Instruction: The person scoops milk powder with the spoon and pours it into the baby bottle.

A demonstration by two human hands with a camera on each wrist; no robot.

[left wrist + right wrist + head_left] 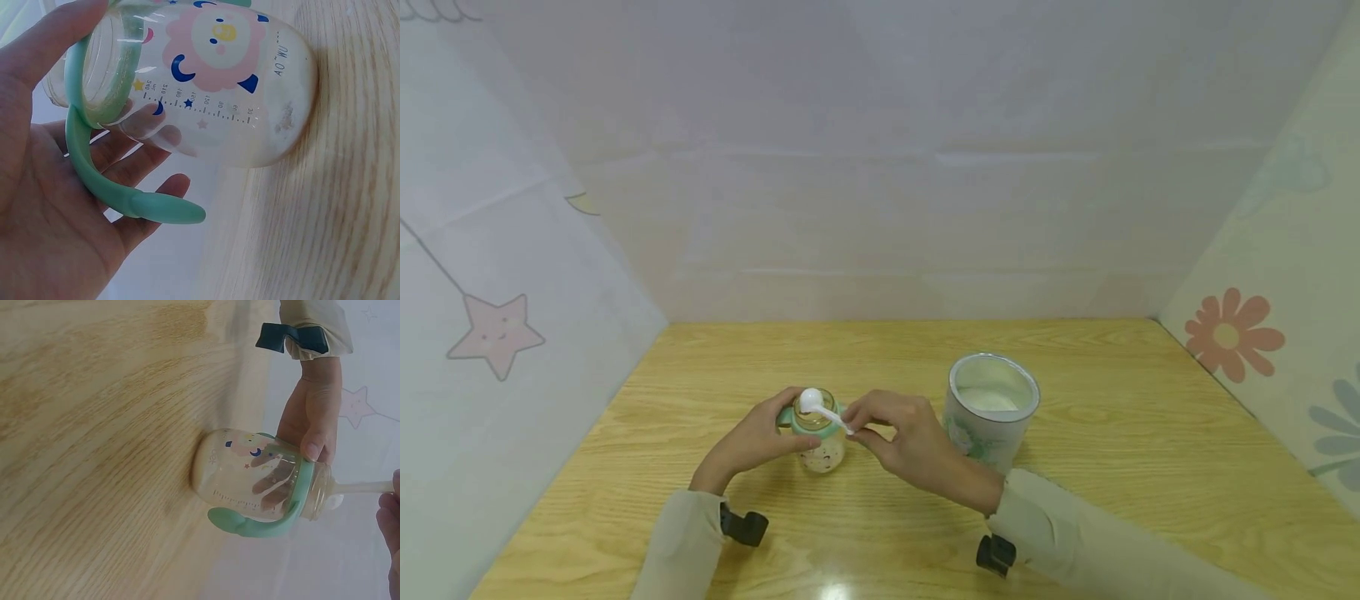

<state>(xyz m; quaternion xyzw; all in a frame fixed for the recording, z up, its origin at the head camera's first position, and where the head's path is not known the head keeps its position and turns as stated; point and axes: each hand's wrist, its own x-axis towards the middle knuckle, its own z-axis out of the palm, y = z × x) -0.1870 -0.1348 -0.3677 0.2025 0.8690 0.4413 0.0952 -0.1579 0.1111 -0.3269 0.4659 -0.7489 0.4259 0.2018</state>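
L hand [758,437] grips bottle [822,458], upright on bench [715,367] left of tub [981,437]; R hand [910,437] pinches scoop [811,400] over bottle mouth. Caution: poss. spill — likely cause: scoop off-ctr. or bottle nudged.

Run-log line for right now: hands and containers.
left hand: grips green-handled bottle | right hand: pinches white scoop over bottle | bottle: uncapped, upright on table | can: open, right of bottle
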